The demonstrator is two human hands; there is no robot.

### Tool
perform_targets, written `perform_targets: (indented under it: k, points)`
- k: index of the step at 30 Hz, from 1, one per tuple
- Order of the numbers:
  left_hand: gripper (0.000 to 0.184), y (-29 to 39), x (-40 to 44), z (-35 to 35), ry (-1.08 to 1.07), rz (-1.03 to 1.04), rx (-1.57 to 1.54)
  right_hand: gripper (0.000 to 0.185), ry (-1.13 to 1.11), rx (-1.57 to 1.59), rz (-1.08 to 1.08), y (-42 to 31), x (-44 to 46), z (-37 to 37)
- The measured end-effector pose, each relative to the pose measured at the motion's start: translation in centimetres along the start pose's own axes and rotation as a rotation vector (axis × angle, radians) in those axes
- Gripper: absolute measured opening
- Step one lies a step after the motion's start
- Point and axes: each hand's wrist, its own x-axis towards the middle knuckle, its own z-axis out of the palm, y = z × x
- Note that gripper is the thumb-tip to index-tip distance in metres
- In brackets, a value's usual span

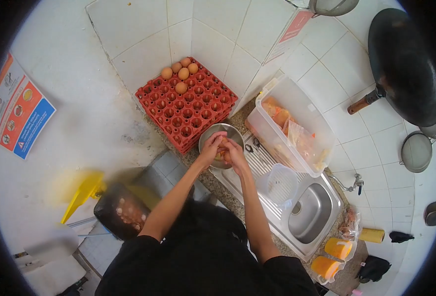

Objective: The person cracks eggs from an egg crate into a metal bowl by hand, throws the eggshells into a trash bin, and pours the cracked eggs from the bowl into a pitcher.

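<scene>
Both hands point(209, 149) curl fingers over the bowl point(234, 133) (pinching what, I can't tell); egg trays point(188, 109) crowd the counter's point(218, 186) corner.

A counter point(222, 188) with inset sink point(313, 211) bears egg trays point(178, 116); a metal bowl point(231, 129); a plastic tub point(319, 126); jugs point(337, 248).

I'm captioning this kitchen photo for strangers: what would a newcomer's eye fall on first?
Probably the stack of square red plastic egg trays at upper centre, with six brown eggs grouped near its far corner. Just below, the person's left hand and right hand come together over a round silvery metal bowl. The large black wok at upper right also stands out.
</scene>
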Motion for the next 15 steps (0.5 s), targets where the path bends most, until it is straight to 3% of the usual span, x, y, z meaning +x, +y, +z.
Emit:
perform_targets:
  k: [2,5,8,15]
  points:
    - [0.034,1.1,-0.2,-0.2,-0.072,-0.011,0.18,0.047,0.047,0.047,-0.002,0.7,1.4,-0.4]
    - [0.04,1.4,0.0,-1.2,-0.183,0.053,0.548,0.038,0.152,-0.329,-0.145,2.6,3.5,-1.4]
    - [0.044,1.5,0.1,-1.3,-0.167,0.162,0.916,0.035,0.287,-0.77,-0.443,4.3,5.0,-1.1]
    - [0.055,-0.5,-0.1,-0.9,-0.085,0.438,1.137,0.033,0.356,-0.767,-0.505,3.8,3.9,0.5]
